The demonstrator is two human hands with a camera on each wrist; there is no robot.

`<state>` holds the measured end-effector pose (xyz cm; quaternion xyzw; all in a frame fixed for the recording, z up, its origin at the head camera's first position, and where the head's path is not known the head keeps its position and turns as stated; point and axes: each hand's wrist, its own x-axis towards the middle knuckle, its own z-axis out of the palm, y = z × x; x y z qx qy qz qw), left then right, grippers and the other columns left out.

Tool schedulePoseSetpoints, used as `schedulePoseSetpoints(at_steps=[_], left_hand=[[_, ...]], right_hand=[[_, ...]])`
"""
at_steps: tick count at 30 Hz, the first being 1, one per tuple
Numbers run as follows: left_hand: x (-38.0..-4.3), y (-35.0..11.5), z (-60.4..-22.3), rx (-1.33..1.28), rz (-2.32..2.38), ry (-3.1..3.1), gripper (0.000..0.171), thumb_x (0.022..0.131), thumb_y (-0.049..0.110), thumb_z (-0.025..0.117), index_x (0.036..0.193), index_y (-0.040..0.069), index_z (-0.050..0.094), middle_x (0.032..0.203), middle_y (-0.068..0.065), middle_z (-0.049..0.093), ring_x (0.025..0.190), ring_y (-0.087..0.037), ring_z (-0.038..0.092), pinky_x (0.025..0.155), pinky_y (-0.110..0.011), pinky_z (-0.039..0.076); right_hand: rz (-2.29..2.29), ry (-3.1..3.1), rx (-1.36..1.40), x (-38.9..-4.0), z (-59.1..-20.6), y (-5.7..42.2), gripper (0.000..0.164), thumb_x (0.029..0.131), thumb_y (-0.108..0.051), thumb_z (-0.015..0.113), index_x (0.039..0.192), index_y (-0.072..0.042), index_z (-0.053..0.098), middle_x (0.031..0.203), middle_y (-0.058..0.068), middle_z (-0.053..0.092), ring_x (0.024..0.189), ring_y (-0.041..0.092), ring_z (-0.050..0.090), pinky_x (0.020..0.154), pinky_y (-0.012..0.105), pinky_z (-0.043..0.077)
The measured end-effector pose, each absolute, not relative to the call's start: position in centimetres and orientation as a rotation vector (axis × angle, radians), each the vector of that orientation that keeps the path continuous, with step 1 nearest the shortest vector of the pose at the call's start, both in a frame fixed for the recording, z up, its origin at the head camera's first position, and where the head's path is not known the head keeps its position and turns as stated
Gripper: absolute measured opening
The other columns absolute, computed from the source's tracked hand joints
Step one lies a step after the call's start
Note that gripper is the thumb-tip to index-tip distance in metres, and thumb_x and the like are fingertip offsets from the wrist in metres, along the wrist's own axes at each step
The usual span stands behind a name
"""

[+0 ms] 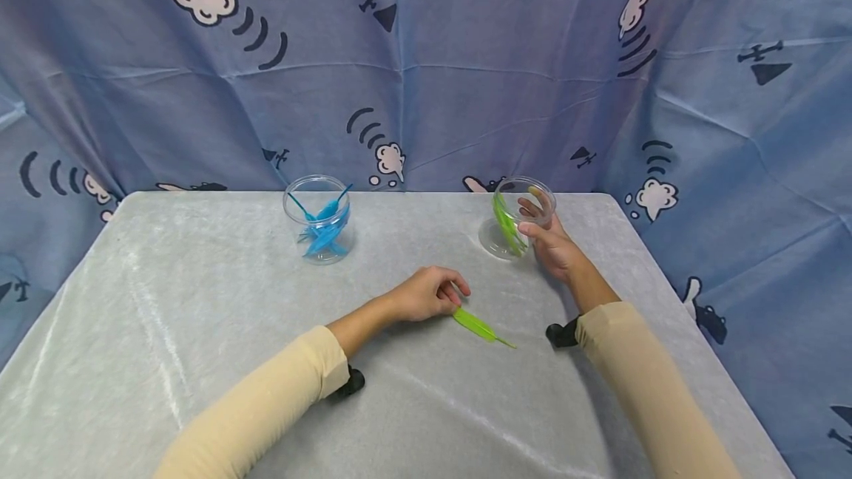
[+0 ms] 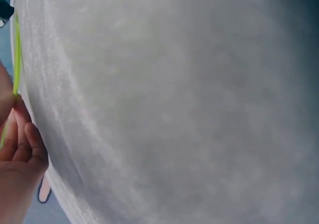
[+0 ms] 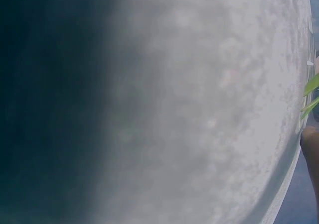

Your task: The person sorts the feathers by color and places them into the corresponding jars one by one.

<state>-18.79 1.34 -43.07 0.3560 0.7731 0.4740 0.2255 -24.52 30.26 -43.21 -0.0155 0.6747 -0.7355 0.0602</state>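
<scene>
My left hand pinches one end of a green feather between thumb and fingers, in the middle of the table. The feather's thin quill points away toward the front right. In the left wrist view the same feather rises from the fingertips at the left edge. At the back right, my right hand grips a clear round jar by its right side, fingers behind it and thumb at the near side. Green feathers lean inside that jar; the right wrist view catches some green at its right edge.
A second clear jar with several blue feathers stands at the back left. The table has a pale grey cloth. A blue patterned curtain hangs right behind its far edge and along the right side.
</scene>
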Motion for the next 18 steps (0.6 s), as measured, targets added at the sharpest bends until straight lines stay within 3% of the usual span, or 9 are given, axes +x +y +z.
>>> schedulePoseSetpoints(at_steps=[10, 18], left_hand=[[-19.3, 1.4, -41.9, 0.916, 1.404, 2.095, 0.027, 0.087, -0.013, 0.066, 0.112, -0.008, 0.067, 0.087, -0.013, 0.071, 0.074, -0.011, 0.063, 0.066, -0.017, 0.049], [-20.2, 1.4, -40.6, 0.903, 1.481, 2.099, 0.026, 0.088, -0.012, 0.065, 0.113, -0.008, 0.066, 0.091, -0.014, 0.071, 0.08, -0.015, 0.066, 0.07, -0.021, 0.051]], right_hand=[[-2.224, 2.039, -0.052, -24.6, -43.2, 30.4, 0.081, 0.09, -0.004, 0.059, 0.156, -0.027, 0.017, 0.165, 0.015, 0.011, 0.149, 0.026, 0.007, 0.121, 0.047, -0.002], [-2.225, 2.038, -0.044, -24.6, -43.2, 30.3, 0.081, 0.092, 0.0, 0.054, 0.158, -0.024, 0.013, 0.164, 0.017, 0.01, 0.15, 0.026, 0.007, 0.121, 0.047, -0.002]])
